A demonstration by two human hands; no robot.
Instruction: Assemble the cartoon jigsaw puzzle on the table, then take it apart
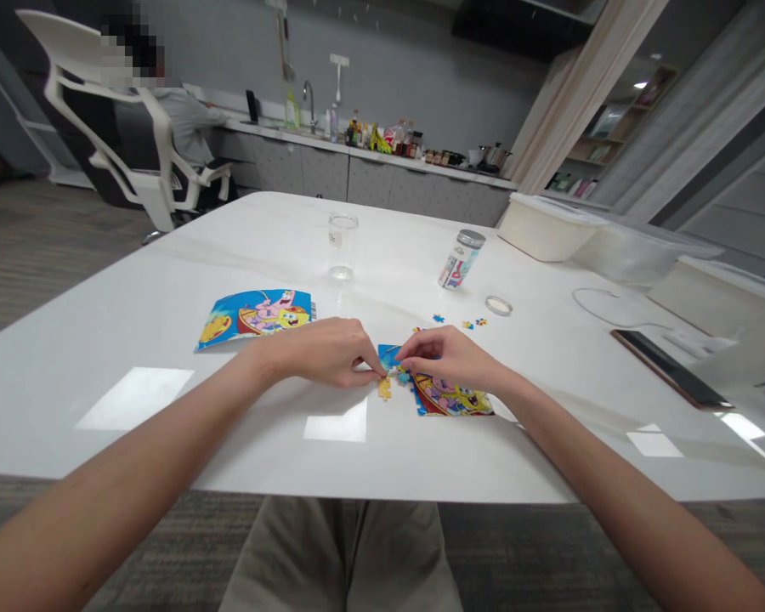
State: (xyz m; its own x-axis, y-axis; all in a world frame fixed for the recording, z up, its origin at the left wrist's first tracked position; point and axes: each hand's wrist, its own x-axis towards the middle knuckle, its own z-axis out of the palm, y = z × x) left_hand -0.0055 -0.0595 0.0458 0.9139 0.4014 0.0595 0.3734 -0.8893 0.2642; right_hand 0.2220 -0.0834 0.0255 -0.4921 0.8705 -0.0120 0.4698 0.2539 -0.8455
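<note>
A partly joined jigsaw puzzle (451,398) with a cartoon picture lies flat near the table's front. My left hand (335,353) is closed, its index finger and thumb together on the yellow puzzle piece (384,389) at the puzzle's left edge. From the other side my right hand (450,355) reaches over the puzzle and hides part of it. Its thumb and index finger pinch a small puzzle piece (403,374), partly covered by the fingers. Loose puzzle pieces (468,325) are scattered beyond my right hand. A picture sheet (258,313) with a matching cartoon lies left of my left hand.
On the white table (261,459) stand a clear jar (342,251) and a lidded canister (461,259), with a round lid (499,306) nearby. A tablet-like device (669,368), a cable and storage boxes (545,228) occupy the right. A person (188,123) sits at the back left.
</note>
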